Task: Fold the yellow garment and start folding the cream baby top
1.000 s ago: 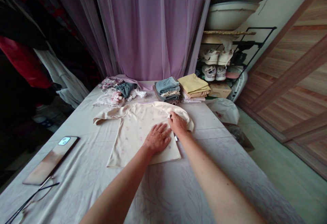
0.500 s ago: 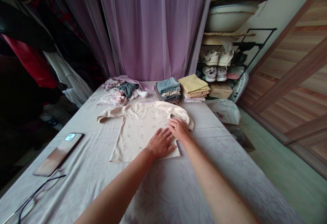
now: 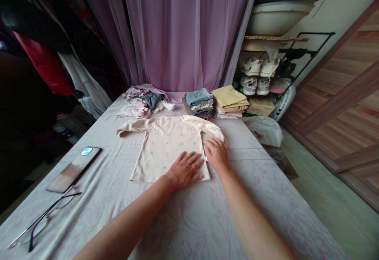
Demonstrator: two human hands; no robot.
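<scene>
A cream long-sleeved shirt (image 3: 166,145) with small faint prints lies spread on the cloth-covered table (image 3: 189,220), its neck toward the far side. My left hand (image 3: 184,170) rests flat on the shirt's lower right part, fingers spread. Beside the shirt's right edge is my right hand (image 3: 216,153), its fingers stretched out and its fingertips at the side seam, just below the right sleeve. That sleeve curves outward and down, its end partly hidden behind my right hand. The left sleeve points out to the left.
Folded blue-grey clothes (image 3: 199,100) and a yellow folded stack (image 3: 230,98) stand at the far edge. Left of them is a loose clothes pile (image 3: 145,104). A phone (image 3: 74,169) and eyeglasses (image 3: 47,216) lie at left. A shoe rack (image 3: 310,52) stands beyond the right side.
My right hand has shifted right, off the shirt's body to its side edge. My left hand stays on the shirt's lower right. The view has moved slightly.
</scene>
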